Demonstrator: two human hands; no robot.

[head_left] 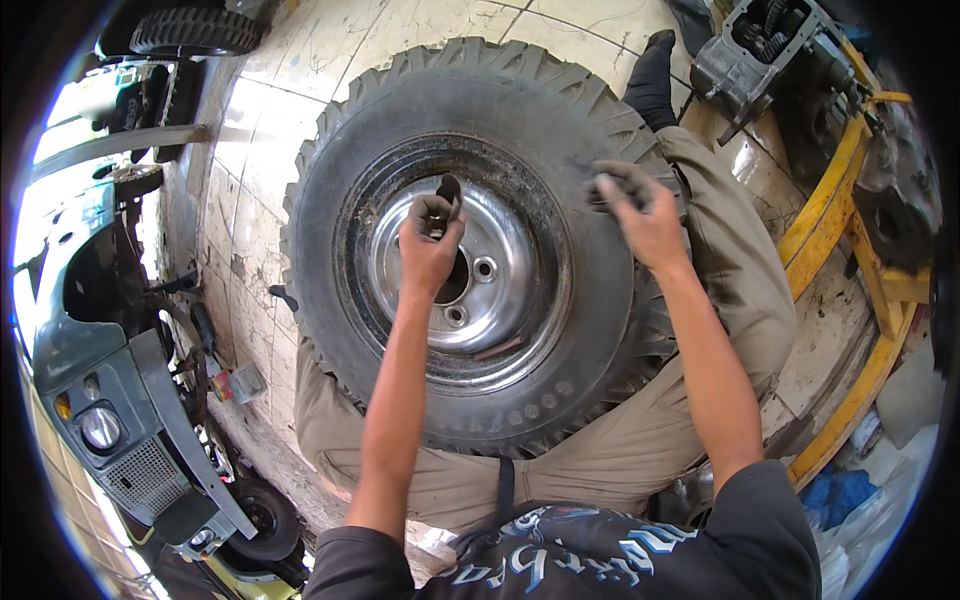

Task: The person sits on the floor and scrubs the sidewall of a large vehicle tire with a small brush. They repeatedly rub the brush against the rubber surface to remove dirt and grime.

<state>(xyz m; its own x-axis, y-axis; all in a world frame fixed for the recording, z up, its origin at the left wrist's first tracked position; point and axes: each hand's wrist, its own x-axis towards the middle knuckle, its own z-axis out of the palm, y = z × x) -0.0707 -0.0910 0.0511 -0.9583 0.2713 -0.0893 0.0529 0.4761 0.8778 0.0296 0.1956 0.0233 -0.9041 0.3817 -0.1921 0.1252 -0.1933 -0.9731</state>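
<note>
A big knobbly tyre on a shiny steel wheel rim lies flat on the floor between my legs. Over the hub hole my left hand is closed, pinching a small dark flat piece with a rounded end. Its exact kind does not show. My right hand hovers at the tyre's upper right sidewall, its blackened fingers curled and slightly blurred. What those fingers hold, if anything, I cannot make out. A thin flat strip rests along the rim's lower right edge.
A green-grey vehicle front with a round headlamp stands at left, and another tyre is behind it. To the right are a yellow metal frame and a grey metal housing. Pale floor tiles surround the wheel.
</note>
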